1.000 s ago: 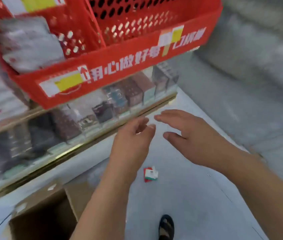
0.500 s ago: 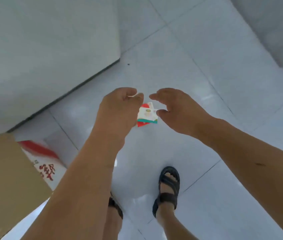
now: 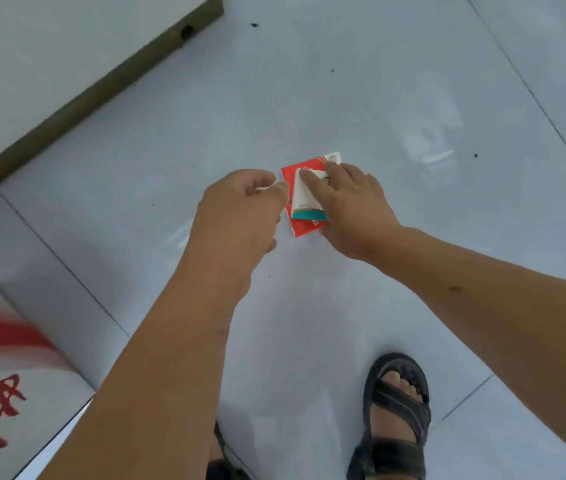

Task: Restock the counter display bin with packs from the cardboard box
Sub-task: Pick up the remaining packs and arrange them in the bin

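On the floor (image 3: 413, 81), 1 white pack (image 3: 304, 202) lies across 1 red pack (image 3: 304, 228). The right hand (image 3: 350, 209) rests nearly straight fingers (image 3: 316, 190) on the white pack. The left hand (image 3: 236, 216) is curled at the red pack's edge; I cannot tell whether it grips.

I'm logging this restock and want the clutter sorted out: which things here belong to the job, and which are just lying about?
Job:
flat red pack
white pack with teal band, lying on it
right hand, resting on both
left hand, beside them

Just there:
black strap sandal
white carton with red characters
brown skirting strip
pale floor tiles
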Tool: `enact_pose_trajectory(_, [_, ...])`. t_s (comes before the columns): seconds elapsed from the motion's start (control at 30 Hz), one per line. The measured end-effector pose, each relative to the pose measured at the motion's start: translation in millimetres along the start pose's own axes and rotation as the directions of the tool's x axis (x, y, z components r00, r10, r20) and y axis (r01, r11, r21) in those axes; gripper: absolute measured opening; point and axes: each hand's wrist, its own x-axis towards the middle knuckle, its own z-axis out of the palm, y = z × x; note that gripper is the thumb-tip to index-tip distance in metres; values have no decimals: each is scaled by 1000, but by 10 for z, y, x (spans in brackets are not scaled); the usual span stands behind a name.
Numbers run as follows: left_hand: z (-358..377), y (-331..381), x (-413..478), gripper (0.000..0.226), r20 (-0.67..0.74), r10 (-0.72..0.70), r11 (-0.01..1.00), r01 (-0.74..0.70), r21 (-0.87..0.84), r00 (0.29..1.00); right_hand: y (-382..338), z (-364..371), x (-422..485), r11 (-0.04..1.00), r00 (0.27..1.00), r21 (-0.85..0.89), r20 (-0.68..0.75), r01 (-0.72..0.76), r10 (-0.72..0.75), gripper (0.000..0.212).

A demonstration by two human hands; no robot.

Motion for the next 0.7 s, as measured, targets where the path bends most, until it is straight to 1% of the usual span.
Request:
enact_pose_trajectory(0.07, [13, 8, 3, 17, 8, -1, 1000, 1, 2, 1000, 1, 33, 28, 1000, 1000, -13, -12, 3, -3, 88])
enact_pose_trajectory(0.13, [13, 43, -35, 20, 17, 7, 1000, -7, 4, 1000, -21, -14, 3, 1000, 1000, -2, -30, 10, -10, 87])
enact_pose_trajectory(0.27, [-59, 222, -322, 23, 22, 28, 1000, -28, -9, 999, -126, -518, -294, 997, 988, 73, -152, 2, 9, 83])
enact_pose_trajectory(0.33, [-129, 389, -615, 23, 11, 55, 998, -55, -22, 998, -223, -979, -567, 992, 975, 123, -221, 12, 15, 80])
enact_pose_trajectory(0.4, [-215, 580, -991, 30, 12, 82, 996, -81, -48, 997, -348, -1497, -878, 987, 965, 160, -262, 35, 8, 80])
enact_pose_trajectory(0.5, [-407, 956, -1672, 38, 18, 121, 986, -119, -117, 992, -562, -2344, -1386, 984, 947, 170, -321, 56, 2, 79])
enact_pose_trajectory(0.6, [-669, 1415, -2393, 35, 4, 167, 965, -162, -208, 986, -774, -3228, -1891, 980, 924, 187, -383, 72, 5, 78])
enact_pose_trajectory(0.7, [-990, 1975, -3154, 32, 2, 207, 922, -194, -335, 978, -997, -4172, -2386, 968, 902, 234, -431, 89, 21, 75])
